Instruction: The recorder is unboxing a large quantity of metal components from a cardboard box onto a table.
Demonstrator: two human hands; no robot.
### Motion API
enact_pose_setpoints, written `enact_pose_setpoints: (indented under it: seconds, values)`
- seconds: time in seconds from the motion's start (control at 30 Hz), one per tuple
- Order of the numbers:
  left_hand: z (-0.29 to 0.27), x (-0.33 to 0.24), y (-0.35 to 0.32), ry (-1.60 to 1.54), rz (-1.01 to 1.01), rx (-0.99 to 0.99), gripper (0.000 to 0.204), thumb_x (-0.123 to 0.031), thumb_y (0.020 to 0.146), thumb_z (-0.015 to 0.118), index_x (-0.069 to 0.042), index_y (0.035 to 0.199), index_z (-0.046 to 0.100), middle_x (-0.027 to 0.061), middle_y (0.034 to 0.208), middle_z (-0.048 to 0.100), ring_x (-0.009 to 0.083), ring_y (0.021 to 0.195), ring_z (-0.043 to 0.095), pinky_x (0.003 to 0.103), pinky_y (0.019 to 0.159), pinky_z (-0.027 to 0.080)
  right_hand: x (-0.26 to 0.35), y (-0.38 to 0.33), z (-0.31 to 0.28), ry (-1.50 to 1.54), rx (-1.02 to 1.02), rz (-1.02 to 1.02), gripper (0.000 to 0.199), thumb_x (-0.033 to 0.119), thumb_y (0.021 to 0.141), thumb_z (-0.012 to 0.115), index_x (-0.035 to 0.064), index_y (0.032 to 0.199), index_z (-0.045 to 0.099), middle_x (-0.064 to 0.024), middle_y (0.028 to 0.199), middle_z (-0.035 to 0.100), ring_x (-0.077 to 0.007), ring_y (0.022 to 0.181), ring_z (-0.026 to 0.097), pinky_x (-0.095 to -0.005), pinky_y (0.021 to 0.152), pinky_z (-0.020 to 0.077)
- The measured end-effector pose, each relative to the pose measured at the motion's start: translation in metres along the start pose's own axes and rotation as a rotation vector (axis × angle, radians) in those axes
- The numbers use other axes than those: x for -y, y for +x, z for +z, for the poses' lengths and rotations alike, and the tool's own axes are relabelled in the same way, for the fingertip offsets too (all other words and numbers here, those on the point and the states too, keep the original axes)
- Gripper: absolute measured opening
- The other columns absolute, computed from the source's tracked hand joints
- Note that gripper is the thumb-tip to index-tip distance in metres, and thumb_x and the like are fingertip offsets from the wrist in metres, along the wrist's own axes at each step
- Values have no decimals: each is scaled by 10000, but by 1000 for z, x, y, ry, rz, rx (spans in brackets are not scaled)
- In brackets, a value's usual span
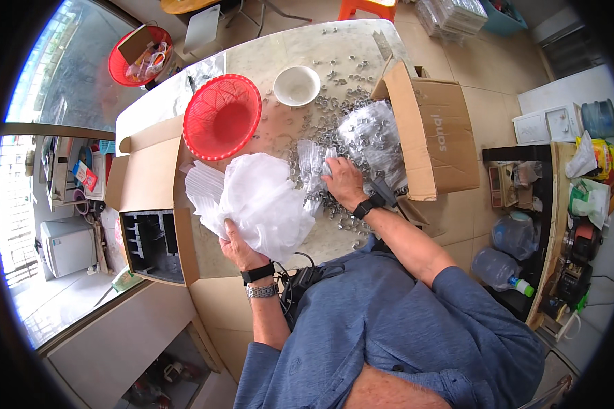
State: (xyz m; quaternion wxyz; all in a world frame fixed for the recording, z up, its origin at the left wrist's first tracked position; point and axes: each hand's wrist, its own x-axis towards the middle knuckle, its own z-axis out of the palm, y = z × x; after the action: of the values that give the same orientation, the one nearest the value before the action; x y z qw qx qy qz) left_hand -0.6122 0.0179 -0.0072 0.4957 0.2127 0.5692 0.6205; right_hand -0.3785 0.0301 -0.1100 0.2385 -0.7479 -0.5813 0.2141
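Now the left hand (235, 245) pinches the white plastic bag (259, 201) by its near edge; the right hand (343, 183), fingers curled, grips a clear packet (315, 167) among metal rings (334, 204) just beyond it.

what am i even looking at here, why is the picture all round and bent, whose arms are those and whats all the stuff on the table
This is one picture from a wide fisheye camera worn on a person's head, looking down. That lens bends straight edges and darkens the corners. The two forearms rising from the lower edge are the wearer's own; there is no machine.

The left hand grips a heap of white plastic bags. The right hand rests on a clear bag of small metal rings, with more loose metal rings scattered around it on the pale table.

Also on the table: a red plastic basket, a white bowl, an open cardboard box on the right, and another open box on the left.
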Motion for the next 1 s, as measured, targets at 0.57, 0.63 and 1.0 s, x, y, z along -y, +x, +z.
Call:
enact_pose_setpoints:
  seconds: [0.57, 0.63, 1.0]
  values:
    - [1, -6, 3, -27, 21, -76, 406, -231, 925, 580, 29, 1224, 492, 138, 1117, 607, 237, 939, 635, 368, 763, 553, -6, 5, -2, 47, -123, -129, 261, 158, 745, 704, 64, 963, 598, -115, 980, 565, -338, 877, 576, -417, 787, 482]
    - [-1, -6, 4, -54, 37, -63, 410, -232, 927, 577, 32, 1226, 485, 139, 1119, 602, 239, 940, 633, 370, 760, 554, -8, 7, 2, 28, -57, -119, 245, 149, 757, 688, 78, 973, 596, -111, 1006, 557, -334, 867, 588, -425, 776, 490]
    - [-6, -10, 5, -85, 12, -85, 416, -233, 930, 575, 35, 1231, 474, 143, 1121, 599, 247, 944, 631, 372, 769, 554, -20, -1, 12, 210, 56, -42, 165, 102, 764, 677, 59, 909, 611, -126, 964, 577, -326, 867, 602, -411, 751, 492]
